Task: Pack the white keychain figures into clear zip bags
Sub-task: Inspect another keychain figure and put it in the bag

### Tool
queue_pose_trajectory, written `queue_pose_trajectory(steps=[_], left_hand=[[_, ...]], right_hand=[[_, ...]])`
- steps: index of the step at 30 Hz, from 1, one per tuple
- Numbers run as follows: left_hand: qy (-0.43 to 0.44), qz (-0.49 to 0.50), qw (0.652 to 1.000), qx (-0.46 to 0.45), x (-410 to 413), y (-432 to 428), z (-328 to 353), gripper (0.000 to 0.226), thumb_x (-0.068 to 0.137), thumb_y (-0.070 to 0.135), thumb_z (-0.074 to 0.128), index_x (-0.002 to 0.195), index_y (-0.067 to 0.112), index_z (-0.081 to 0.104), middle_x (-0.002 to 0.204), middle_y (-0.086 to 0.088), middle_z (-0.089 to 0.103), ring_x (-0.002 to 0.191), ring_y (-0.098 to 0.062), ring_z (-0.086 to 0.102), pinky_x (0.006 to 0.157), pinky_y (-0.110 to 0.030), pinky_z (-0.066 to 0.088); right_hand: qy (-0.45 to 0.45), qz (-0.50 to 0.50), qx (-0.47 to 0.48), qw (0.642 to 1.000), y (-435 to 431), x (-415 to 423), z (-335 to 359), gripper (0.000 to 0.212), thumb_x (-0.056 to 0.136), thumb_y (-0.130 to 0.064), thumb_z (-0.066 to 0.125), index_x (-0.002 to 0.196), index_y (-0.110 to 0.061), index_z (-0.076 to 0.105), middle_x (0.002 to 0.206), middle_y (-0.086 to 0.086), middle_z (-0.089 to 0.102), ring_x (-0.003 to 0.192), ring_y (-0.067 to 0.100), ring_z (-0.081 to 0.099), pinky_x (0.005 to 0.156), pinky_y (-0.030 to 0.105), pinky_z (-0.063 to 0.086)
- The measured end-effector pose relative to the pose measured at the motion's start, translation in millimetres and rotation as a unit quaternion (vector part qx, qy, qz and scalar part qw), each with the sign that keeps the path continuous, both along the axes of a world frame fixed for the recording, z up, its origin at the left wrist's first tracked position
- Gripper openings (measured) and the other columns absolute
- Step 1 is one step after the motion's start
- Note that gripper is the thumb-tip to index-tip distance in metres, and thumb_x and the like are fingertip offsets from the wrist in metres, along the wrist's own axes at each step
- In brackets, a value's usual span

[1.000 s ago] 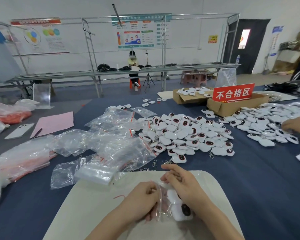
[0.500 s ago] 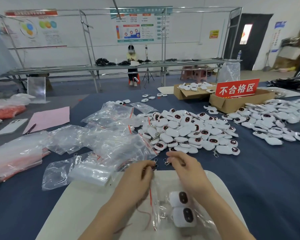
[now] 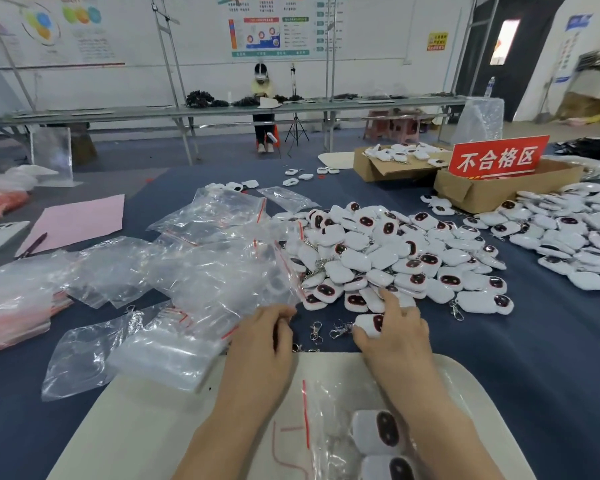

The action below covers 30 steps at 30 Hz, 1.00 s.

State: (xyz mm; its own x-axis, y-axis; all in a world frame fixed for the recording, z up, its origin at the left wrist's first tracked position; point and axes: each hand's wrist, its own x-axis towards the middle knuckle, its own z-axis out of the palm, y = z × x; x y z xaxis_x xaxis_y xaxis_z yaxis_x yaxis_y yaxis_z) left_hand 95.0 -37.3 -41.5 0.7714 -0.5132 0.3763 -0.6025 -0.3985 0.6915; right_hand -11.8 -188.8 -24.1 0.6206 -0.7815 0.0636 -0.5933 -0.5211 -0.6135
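A big pile of white keychain figures (image 3: 388,254) with dark oval faces lies on the blue table. My right hand (image 3: 392,327) reaches to the pile's near edge and grips one white figure (image 3: 369,323), its metal clasp trailing left. My left hand (image 3: 267,337) lies by the heap of clear zip bags (image 3: 201,271), fingers curled at a bag's edge; whether it holds anything is unclear. A filled zip bag (image 3: 354,431) with two figures inside rests on the white tray (image 3: 146,424) between my forearms.
Two cardboard boxes (image 3: 492,188) with a red sign stand at the back right, with another spread of figures (image 3: 575,233) beside them. Pink paper (image 3: 77,220), a phone (image 3: 0,233) and more bagged stock (image 3: 11,306) lie at the left. Another person sits at a far bench.
Both hands left the filled bag, which now lies on the tray, and moved forward. My right hand took hold of a figure from the pile; my left went to the empty bags.
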Motion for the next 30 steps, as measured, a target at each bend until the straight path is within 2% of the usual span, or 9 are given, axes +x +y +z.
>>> queue_pose_trajectory(steps=[4,7,9,12,15,19,23,26,30], left_hand=[[-0.013,-0.031,0.999,-0.018,-4,-1,0,0.023,0.102,0.022,0.05,0.113,0.035,0.065,0.107,0.024,0.063,0.104,0.006,0.054,0.088,-0.01,0.038],[-0.002,-0.069,0.997,-0.036,-3,-1,-2,0.019,0.104,0.033,0.052,0.117,0.038,0.064,0.108,0.025,0.064,0.104,0.003,0.058,0.09,-0.021,0.046],[0.013,-0.105,0.993,-0.054,-3,-1,-2,0.023,0.102,0.04,0.054,0.123,0.039,0.063,0.111,0.025,0.063,0.105,0.002,0.06,0.089,-0.017,0.046],[0.03,-0.128,0.987,-0.088,-3,-3,-1,0.028,0.099,0.042,0.057,0.125,0.039,0.065,0.113,0.024,0.064,0.107,0.0,0.062,0.089,-0.012,0.045],[0.068,-0.123,0.984,-0.108,-3,-1,-2,0.019,0.097,0.041,0.062,0.114,0.04,0.068,0.101,0.02,0.072,0.097,-0.003,0.068,0.081,-0.011,0.048],[0.097,-0.122,0.981,-0.114,-6,-1,-5,0.012,0.095,0.047,0.061,0.103,0.039,0.066,0.089,0.012,0.073,0.083,-0.01,0.069,0.072,-0.02,0.051],[0.108,-0.131,0.98,-0.105,-6,2,-11,0.028,0.093,0.059,0.057,0.116,0.045,0.065,0.092,0.011,0.073,0.084,-0.012,0.069,0.074,-0.026,0.055],[0.131,-0.125,0.977,-0.109,-8,2,-8,0.037,0.091,0.063,0.058,0.121,0.043,0.065,0.097,0.009,0.073,0.087,-0.014,0.07,0.078,-0.032,0.058],[0.165,-0.107,0.974,-0.112,-6,4,1,0.035,0.087,0.063,0.058,0.118,0.046,0.066,0.095,0.008,0.074,0.086,-0.015,0.07,0.077,-0.031,0.057]], right_hand=[[-0.068,0.047,0.071,0.994,3,-4,1,0.074,0.092,-0.027,0.068,0.154,-0.032,0.028,0.144,0.003,0.048,0.131,0.022,0.043,0.1,0.029,0.035],[-0.154,0.102,0.133,0.974,8,0,0,0.06,0.091,-0.019,0.071,0.14,-0.044,0.046,0.115,-0.012,0.069,0.103,0.003,0.063,0.079,0.01,0.044],[-0.206,0.136,0.179,0.952,9,3,-1,0.051,0.089,-0.016,0.074,0.122,-0.05,0.055,0.096,-0.017,0.073,0.091,-0.003,0.066,0.082,0.013,0.051],[-0.256,0.187,0.204,0.926,11,6,0,0.046,0.089,-0.009,0.073,0.11,-0.047,0.061,0.099,-0.023,0.073,0.095,-0.004,0.068,0.083,0.012,0.051],[-0.262,0.216,0.205,0.918,13,6,2,0.05,0.093,0.0,0.064,0.112,-0.046,0.062,0.1,-0.027,0.072,0.096,-0.007,0.066,0.082,0.006,0.046],[-0.261,0.206,0.231,0.914,10,7,-3,0.051,0.095,-0.005,0.064,0.13,-0.042,0.058,0.094,-0.014,0.072,0.087,-0.004,0.064,0.085,0.012,0.048],[-0.293,0.17,0.276,0.899,12,9,-12,0.044,0.085,0.001,0.073,0.105,-0.038,0.071,0.091,-0.013,0.075,0.079,-0.001,0.068,0.07,0.01,0.051],[-0.29,0.168,0.33,0.883,10,11,-10,0.049,0.08,0.012,0.073,0.087,-0.036,0.077,0.09,-0.007,0.078,0.082,0.003,0.072,0.07,0.011,0.053],[-0.283,0.183,0.317,0.886,12,11,1,0.056,0.086,0.007,0.069,0.091,-0.048,0.079,0.095,-0.01,0.077,0.089,0.0,0.07,0.075,0.01,0.051]])
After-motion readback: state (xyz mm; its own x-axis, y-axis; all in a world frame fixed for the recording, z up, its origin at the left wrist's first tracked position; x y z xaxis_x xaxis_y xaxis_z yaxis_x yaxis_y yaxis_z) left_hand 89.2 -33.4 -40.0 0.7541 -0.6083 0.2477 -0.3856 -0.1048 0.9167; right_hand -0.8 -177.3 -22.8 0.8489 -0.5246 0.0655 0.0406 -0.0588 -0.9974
